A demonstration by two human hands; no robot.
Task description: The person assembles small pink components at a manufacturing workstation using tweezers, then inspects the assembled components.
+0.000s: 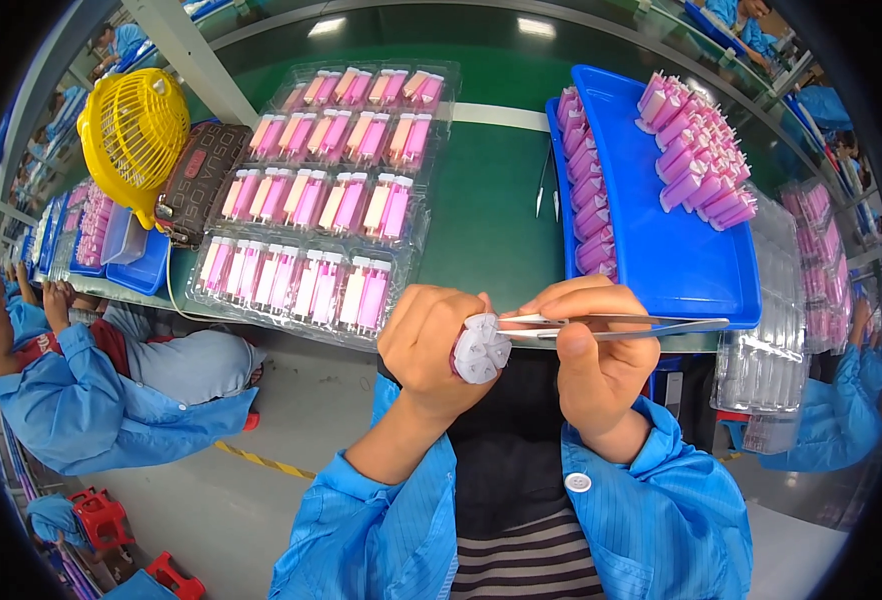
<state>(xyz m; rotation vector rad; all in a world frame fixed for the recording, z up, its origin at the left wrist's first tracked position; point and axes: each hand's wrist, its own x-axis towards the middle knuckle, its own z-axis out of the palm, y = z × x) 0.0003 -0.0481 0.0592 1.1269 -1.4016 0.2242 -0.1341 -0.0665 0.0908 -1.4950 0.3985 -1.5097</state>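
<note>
My left hand (429, 335) is closed around a small bundle of parts whose white, petal-like ends (481, 350) face up; a bit of pink shows at its edge, and the rest is hidden in the fist. Metal tweezers (661, 327) lie between the thumb and fingers of my right hand (606, 360), which is closed on them. Their tips reach the white ends. Beyond my left hand sits a clear blister tray (306, 240) with rows of pink and cream pieces. A blue tray (651, 240) with a heap of pink pieces (696, 150) stands beyond my right hand.
Another blue tray of pink pieces (589, 190) is partly under the first. A second pair of tweezers (543, 185) lies on the green bench (491, 200). A yellow fan (136, 135) and dark bag (201, 185) stand at left. Clear trays (761, 370) overhang the right edge. A co-worker (91, 380) sits left.
</note>
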